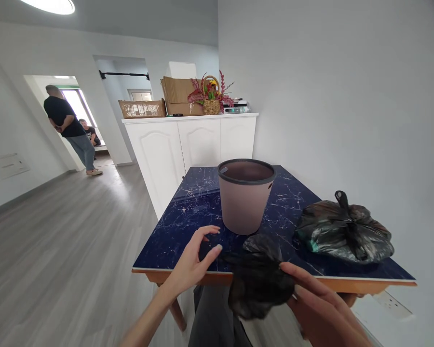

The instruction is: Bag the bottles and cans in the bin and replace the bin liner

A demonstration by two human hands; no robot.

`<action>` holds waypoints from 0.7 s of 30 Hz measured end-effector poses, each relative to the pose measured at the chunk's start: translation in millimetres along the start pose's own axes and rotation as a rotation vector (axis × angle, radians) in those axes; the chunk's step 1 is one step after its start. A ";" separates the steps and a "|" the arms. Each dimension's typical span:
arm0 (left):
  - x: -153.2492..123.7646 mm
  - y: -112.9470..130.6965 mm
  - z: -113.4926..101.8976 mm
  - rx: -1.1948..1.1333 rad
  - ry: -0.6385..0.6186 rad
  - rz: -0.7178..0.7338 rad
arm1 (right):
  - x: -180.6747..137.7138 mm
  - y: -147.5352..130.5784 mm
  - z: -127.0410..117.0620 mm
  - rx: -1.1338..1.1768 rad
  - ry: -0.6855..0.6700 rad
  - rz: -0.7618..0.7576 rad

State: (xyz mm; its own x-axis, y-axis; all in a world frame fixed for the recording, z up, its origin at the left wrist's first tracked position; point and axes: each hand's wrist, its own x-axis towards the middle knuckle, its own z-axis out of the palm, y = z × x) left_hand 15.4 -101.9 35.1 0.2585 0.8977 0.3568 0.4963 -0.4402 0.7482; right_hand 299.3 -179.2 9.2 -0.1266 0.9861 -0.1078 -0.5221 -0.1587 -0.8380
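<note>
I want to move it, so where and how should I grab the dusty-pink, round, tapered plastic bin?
Probably by the dark gray circular rim, on its left, coming from above with your open left hand, pinching across the edge. The dusty-pink bin stands upright with its mouth open, and its wall narrows toward the base, so the rim should slip less.

The loose black bag point(256, 284) in the right hand point(320, 299) is blurred, its opening impossible to make out. That hand's wrist and the left arm point(148, 313) run off the bottom edge. The bin point(243, 207) hides its own floor and some of the bench point(184, 212). What the knotted bag point(369, 236) holds is hidden. The top edge cuts the ceiling lamp point(52, 5). Items beside the flower basket point(211, 107) are too small to tell.
</note>
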 end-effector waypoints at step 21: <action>-8.9 -50.1 -33.0 -0.028 0.201 -0.304 | 140.4 -120.4 46.1 -1.378 0.111 -1.033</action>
State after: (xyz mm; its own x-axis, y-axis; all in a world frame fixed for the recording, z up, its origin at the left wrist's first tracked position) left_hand -39.1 -87.3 12.9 -0.0671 0.9740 0.2166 0.5022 -0.1546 0.8508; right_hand 305.5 -23.9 119.7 -0.1456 0.6526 0.7436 0.7135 0.5899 -0.3780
